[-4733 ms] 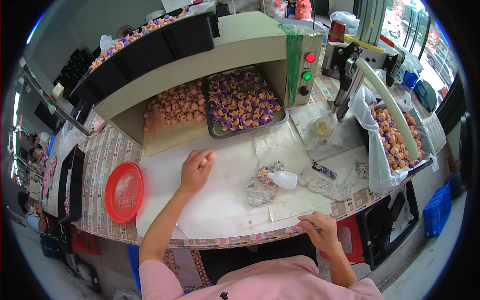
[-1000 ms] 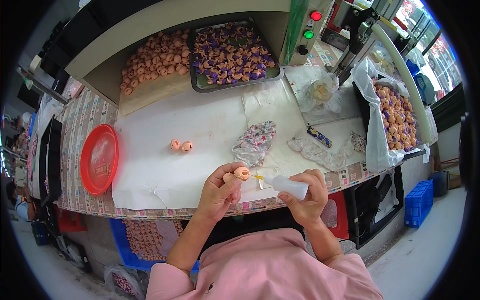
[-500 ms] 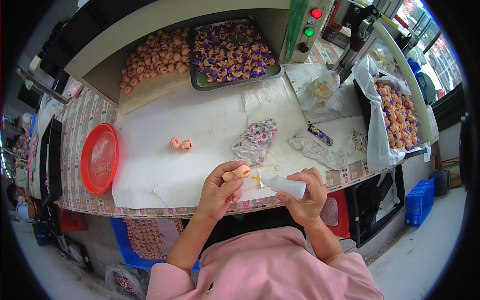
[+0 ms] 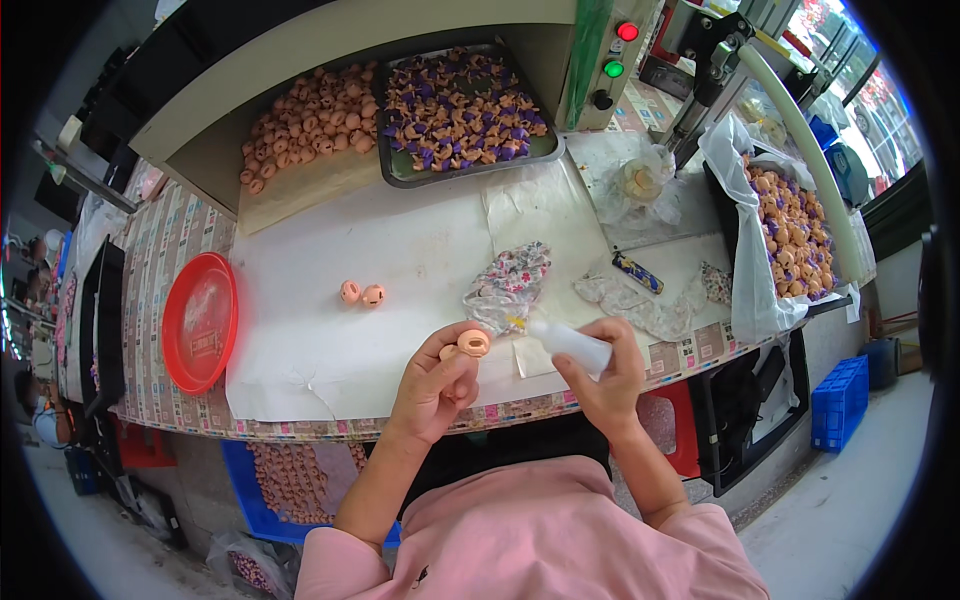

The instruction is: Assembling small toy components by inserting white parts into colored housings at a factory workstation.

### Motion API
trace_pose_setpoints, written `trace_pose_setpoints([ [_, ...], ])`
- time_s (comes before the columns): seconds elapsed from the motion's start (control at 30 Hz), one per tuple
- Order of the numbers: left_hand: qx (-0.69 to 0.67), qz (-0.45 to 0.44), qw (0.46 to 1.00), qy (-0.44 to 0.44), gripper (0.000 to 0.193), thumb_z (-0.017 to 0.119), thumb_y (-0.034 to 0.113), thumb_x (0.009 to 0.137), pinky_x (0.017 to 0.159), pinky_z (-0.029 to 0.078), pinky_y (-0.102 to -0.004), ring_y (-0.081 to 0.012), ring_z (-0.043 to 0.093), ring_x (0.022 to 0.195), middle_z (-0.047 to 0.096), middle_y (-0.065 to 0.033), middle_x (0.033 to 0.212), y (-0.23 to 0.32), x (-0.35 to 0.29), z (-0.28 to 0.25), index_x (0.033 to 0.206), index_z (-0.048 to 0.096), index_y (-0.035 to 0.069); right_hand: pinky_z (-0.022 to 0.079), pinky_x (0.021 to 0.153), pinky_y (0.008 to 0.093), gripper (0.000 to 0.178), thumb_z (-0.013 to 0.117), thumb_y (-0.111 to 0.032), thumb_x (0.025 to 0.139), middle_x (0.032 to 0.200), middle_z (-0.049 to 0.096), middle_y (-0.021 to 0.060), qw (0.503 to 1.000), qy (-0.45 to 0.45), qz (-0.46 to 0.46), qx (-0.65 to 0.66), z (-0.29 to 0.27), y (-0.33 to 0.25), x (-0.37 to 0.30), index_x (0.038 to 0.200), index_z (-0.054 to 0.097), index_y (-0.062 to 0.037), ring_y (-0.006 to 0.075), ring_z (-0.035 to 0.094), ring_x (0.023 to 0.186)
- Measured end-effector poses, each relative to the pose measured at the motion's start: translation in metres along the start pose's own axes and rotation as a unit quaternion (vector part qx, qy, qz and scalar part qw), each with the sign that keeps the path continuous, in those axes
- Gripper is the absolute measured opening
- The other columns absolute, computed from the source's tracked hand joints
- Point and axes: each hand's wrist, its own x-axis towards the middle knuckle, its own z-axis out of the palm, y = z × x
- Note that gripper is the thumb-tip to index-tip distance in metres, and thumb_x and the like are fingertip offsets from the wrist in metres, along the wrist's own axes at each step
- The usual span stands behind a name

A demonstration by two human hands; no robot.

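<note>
- two loose orange pieces (image 4: pixel 361 294) lay on the white paper sheet (image 4: pixel 420 250), a red tray (image 4: pixel 200 322) to its left.
- the left hand (image 4: pixel 435 385) pinched an orange ring piece (image 4: pixel 472 343) over the table edge.
- the right hand (image 4: pixel 605 375) gripped a white squeeze bottle (image 4: pixel 565 340), its tip just beside the ring.

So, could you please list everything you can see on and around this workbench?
small ring-shaped piece: one, peach, in left hand
squeeze bottle: one, white with yellow tip, in right hand
loose pieces: two, peach, on white sheet
white sheet: one, covering bench
red plate: one, bench's left end
metal tray: one, purple and peach pieces, at back
peach pile: many, left of tray
floral bag: one, mid-bench
bagged bin: one, peach pieces, right
left hand: holding piece
right hand: holding bottle
</note>
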Motion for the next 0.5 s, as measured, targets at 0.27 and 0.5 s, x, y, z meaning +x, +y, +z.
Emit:
trace_pose_setpoints([
  [0.27, -0.225, -0.046, 0.971, -0.069, 0.032, 0.057, 0.021, 0.093, 0.052, 0.039, -0.0217, -0.0105, 0.046, 0.066, 0.062, -0.0083, 0.108, 0.014, -0.007, -0.005, 0.122, 0.056, 0.007, 0.045, 0.081, 0.0382, 0.031, 0.072, -0.008, 0.076, 0.095, 0.062, 0.0131, 0.987, -0.112, 0.010, -0.112, 0.022, 0.009, 0.039, 0.101, 0.055, -0.0012, 0.0284, 0.059, 0.088],
  [0.5, -0.316, -0.024, 0.948, -0.002, 0.028, 0.058, 0.019, 0.091, 0.066, 0.042, -0.0251, -0.0144, 0.049, 0.078, 0.062, -0.0080, 0.103, 0.027, -0.015, -0.004, 0.116, 0.061, 0.006, 0.042, 0.090, 0.0406, 0.026, 0.063, -0.006, 0.082, 0.110, 0.062, 0.0114, 0.973, -0.098, -0.121, -0.168, 0.032, 0.010, 0.128, 0.107, 0.061, -0.0037, 0.0350, 0.055, 0.098],
])
